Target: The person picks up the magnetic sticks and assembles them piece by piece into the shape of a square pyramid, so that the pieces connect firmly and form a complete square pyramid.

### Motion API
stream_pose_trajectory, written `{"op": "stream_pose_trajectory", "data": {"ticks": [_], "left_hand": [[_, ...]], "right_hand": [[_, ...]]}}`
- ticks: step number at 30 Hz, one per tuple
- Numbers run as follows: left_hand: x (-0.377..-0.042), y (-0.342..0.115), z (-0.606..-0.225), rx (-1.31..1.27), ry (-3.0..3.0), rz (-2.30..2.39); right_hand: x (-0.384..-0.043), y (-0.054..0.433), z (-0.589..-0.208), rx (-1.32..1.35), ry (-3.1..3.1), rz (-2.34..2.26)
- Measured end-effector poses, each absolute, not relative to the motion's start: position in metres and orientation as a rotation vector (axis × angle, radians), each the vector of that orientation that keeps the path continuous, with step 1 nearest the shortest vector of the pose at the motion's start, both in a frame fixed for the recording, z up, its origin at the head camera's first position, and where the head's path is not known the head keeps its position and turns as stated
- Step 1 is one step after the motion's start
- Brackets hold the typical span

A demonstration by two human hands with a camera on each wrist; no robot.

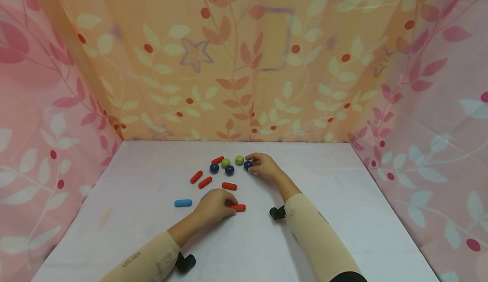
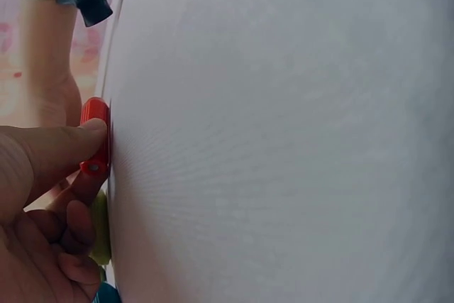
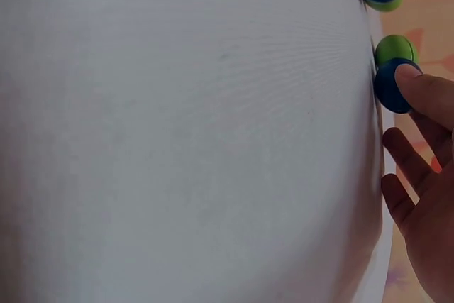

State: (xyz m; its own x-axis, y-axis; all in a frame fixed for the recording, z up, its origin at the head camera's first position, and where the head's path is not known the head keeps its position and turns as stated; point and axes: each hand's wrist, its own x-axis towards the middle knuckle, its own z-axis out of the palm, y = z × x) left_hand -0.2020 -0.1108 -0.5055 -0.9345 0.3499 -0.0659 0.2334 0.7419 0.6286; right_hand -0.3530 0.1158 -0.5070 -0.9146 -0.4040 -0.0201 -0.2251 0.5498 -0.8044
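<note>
My left hand [image 1: 215,205] pinches a red cylinder [image 1: 239,208] between thumb and finger, low at the tabletop; the left wrist view shows the thumb across its side. Farther back, my right hand [image 1: 267,167] has thumb and finger on a dark blue ball [image 1: 248,165]. In the right wrist view the thumb presses that blue ball [image 3: 390,89], while the other fingers spread apart. Just left of it sits a green ball [image 1: 239,160]. A light blue cylinder [image 1: 205,195] is mostly hidden behind my left hand.
Another green ball [image 1: 225,163] lies between two dark blue balls, one left [image 1: 214,168] and one right [image 1: 229,170]. Several red cylinders [image 1: 205,182] are scattered nearby, with a light blue cylinder [image 1: 183,203] at left. Patterned cloth walls [image 1: 236,62] enclose the white table [image 1: 133,176].
</note>
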Motion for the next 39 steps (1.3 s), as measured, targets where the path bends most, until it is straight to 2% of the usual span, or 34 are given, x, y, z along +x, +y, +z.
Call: {"op": "stream_pose_trajectory", "data": {"ticks": [23,39], "left_hand": [[-0.201,-0.109,-0.503,0.408,2.741,0.967],[-0.206,-0.105,-0.490,0.367,2.746,1.013]], "right_hand": [[-0.351,0.118,-0.508,-0.569,2.589,-1.267],[-0.322,0.139,-0.487,-0.621,2.680,-1.176]]}}
